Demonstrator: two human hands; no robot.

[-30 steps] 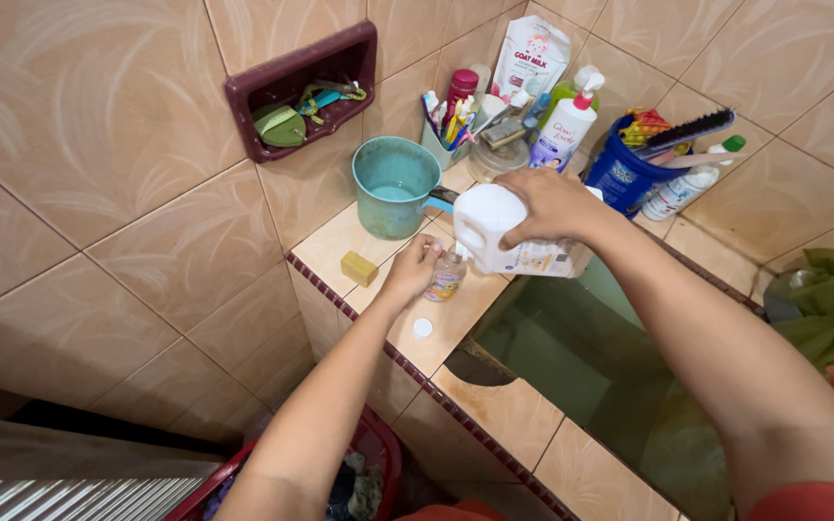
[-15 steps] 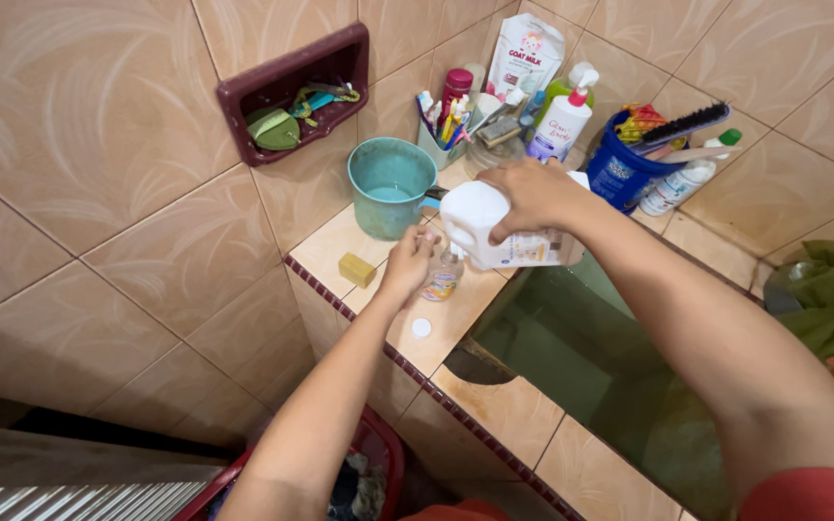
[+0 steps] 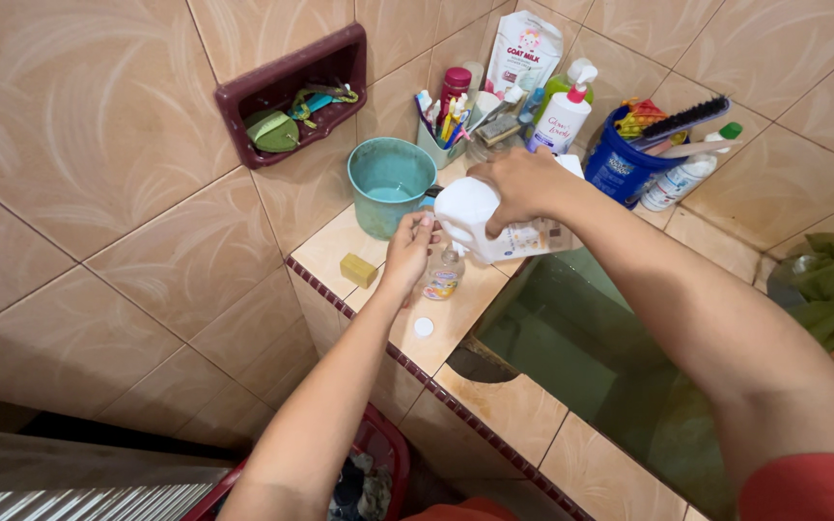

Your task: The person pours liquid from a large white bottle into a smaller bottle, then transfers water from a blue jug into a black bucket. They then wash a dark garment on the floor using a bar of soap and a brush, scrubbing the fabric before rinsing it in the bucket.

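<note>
Just above centre frame, the right hand (image 3: 523, 183) clamps the tilted jug (image 3: 480, 224), spout directly over the small bottle (image 3: 444, 274) gripped upright by the left hand (image 3: 407, 253).

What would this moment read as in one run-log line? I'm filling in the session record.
left hand: steadies small clear bottle | right hand: tips white jug over it | white cap: on tiled ledge

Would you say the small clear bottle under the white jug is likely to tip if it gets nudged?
Probably yes. The small clear bottle is narrow and upright, so likely light and tippy. The left hand is steadying it, while the white jug tilts over it. The tiled ledge may be slippery.
</note>
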